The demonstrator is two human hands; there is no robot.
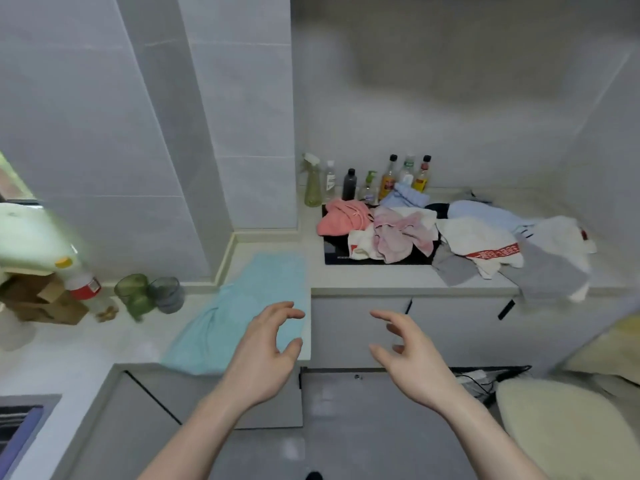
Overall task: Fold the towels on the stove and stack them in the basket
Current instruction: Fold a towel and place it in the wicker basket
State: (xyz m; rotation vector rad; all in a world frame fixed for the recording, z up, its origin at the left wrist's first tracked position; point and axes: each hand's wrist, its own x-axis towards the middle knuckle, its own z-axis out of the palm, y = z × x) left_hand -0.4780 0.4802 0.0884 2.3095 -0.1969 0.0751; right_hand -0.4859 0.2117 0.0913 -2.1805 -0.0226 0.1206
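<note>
A long light-blue terry towel [242, 306] lay spread on the pale tabletop [363, 277], its long axis running away from the left hand [266, 344] toward the wall, its near end draping over the edge just beside that hand. Beyond the right hand [408, 344], a crumpled heap of pink, white, grey and blue towels [450, 233] covered the black glass stove [334, 252]. Both hands hovered apart above the cabinet fronts, palms facing each other, fingers loosely curved and grasping nothing. Past the heap stood a row of bottles [367, 181].
</note>
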